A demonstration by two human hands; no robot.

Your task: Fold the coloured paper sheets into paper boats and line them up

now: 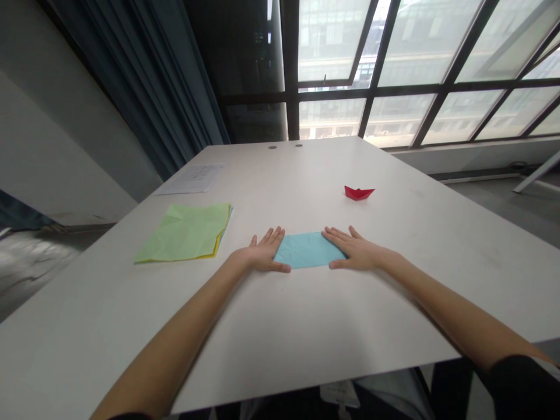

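A folded light-blue paper (308, 250) lies flat on the white table (306, 326). My left hand (263, 254) rests flat on its left edge, fingers stretched out. My right hand (356, 251) lies flat on its right edge, fingers also spread. Both palms press down on the paper and grip nothing. A small red paper boat (358, 192) stands further back to the right, apart from both hands.
A stack of coloured sheets, green on top (186, 231), lies to the left. A printed white sheet (192, 178) sits at the far left of the table. Dark curtains and large windows stand behind. The table's front edge is close to me.
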